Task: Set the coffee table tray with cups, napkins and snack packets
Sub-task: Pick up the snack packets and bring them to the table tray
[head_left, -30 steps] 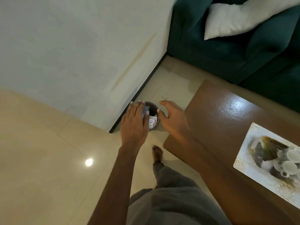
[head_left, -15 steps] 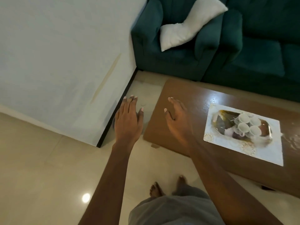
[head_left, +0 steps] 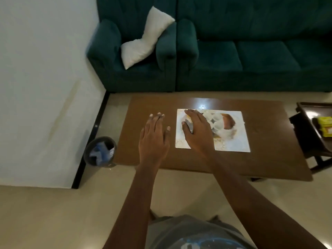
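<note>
Fingers (head_left: 156, 121) straight and fanned wide on the left hand (head_left: 154, 139), nothing in them, palm down over the bare wood of the coffee table (head_left: 260, 159). Same story on the right hand (head_left: 197, 134): fingers long and relaxed, thumb out to the side, gripping nothing. Both forearms reach forward from the bottom of the shot, above a pale tiled floor (head_left: 45, 212).

Down at the table's near left corner, a dark round bin (head_left: 100, 151) stands on the floor against the white wall (head_left: 45, 69), with blue and white scraps inside.

On to the table. A white rectangular mat (head_left: 233, 143) lies in the middle of it, and on the mat sits the oval tray (head_left: 231, 123). The right hand covers the mat's left part and the tray's left end; whether it touches either, I cannot tell. A cluster of white cups (head_left: 216, 117) stands on the tray, just beside the right fingers and to their right. The left hand is off the mat entirely, near its left edge.

Out at the far right, well apart from both hands, yellow packets (head_left: 326, 125) lie on a dark side table (head_left: 305, 137).

Beyond the table, a green armchair (head_left: 107, 69) holds a white pillow (head_left: 143, 44) leaning on its arm, with a matching sofa (head_left: 260, 56) alongside it.
</note>
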